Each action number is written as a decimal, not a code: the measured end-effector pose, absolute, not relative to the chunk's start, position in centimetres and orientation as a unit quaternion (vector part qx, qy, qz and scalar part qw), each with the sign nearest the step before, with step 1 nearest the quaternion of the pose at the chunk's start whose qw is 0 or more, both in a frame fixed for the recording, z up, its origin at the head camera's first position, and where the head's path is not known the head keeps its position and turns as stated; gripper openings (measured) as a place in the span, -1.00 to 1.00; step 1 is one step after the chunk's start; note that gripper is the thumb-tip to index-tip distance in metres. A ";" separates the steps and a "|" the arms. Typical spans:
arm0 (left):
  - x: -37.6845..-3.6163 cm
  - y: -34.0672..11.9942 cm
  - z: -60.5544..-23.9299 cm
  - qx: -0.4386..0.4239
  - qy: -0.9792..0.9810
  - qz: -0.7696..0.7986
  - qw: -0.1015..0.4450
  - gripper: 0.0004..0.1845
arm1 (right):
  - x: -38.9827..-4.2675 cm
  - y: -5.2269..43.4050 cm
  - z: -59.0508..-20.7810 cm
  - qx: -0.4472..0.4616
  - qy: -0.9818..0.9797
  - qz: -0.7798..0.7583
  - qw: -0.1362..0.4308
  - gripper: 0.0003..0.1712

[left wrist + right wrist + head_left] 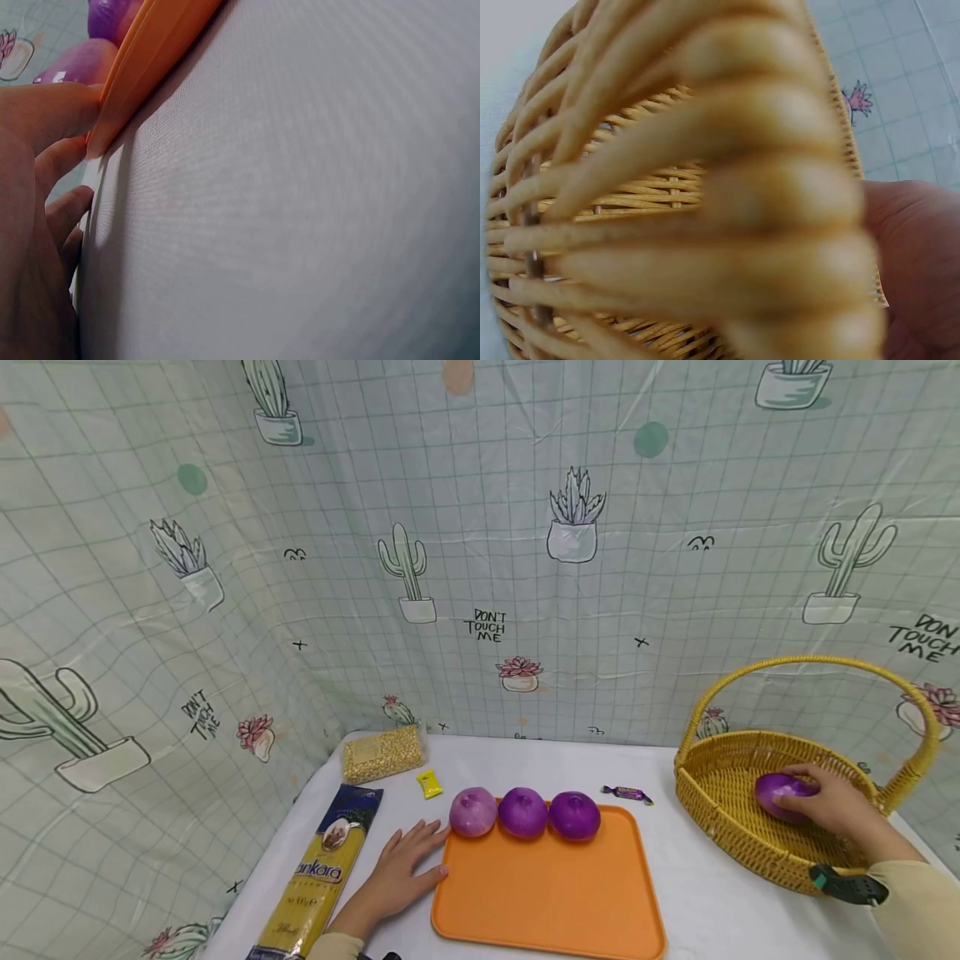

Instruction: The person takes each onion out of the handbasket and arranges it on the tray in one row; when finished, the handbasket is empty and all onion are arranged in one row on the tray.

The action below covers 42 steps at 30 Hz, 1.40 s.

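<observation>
Inside the yellow wicker basket (738, 839), my right hand (836, 806) grips a purple onion (776, 795), thumb and fingers on either side of it. The right wrist view shows mostly the basket's woven rim (780, 195), with part of the hand (915, 255) behind it; the onion is hidden there. Three more onions, a pale one (473, 812), a middle one (522, 813) and a darker one (574, 816), sit in a row along the far edge of the orange tray (547, 893). My left hand (405, 868) rests with spread fingers at the tray's left edge, thumb at the rim (142, 82).
Left of the tray lie a spaghetti packet (318, 868), a bag of corn kernels (384, 754) and a small yellow wrapped sweet (430, 784). A purple wrapped candy (628, 793) lies between tray and basket. The basket's tall handle (810, 660) arches over it. A patterned curtain (480, 568) hangs behind the white table.
</observation>
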<state>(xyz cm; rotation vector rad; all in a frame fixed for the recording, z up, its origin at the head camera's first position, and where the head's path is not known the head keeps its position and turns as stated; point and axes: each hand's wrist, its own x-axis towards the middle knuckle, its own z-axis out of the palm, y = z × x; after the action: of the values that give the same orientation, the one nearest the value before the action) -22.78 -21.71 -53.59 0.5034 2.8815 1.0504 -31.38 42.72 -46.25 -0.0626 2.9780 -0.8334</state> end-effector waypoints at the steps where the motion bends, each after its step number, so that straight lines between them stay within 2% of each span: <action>1: -22.8 -21.7 -53.6 0.162 0.927 0.337 0.018 -0.35 | -31.3 42.7 -46.3 -0.021 0.963 -0.269 0.023 -0.14; 11: -22.4 -21.6 -53.2 0.168 0.925 0.341 0.016 -0.33 | -30.8 42.5 -46.6 -0.018 0.955 -0.295 0.024 -0.11; 29: -22.2 -21.5 -52.9 0.160 0.924 0.346 0.014 -0.36 | -29.5 41.6 -45.8 -0.044 0.970 -0.238 -0.015 -0.21; 42: -22.0 -21.2 -52.4 0.165 0.923 0.349 0.003 -0.38 | -28.7 41.2 -45.6 -0.047 0.971 -0.233 -0.021 -0.22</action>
<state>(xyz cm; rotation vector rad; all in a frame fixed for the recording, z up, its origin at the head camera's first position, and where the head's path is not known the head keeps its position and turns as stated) -22.00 -21.22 -52.40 0.5172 2.8934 1.0936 -28.70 41.23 -45.64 -0.1491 3.0916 -0.7420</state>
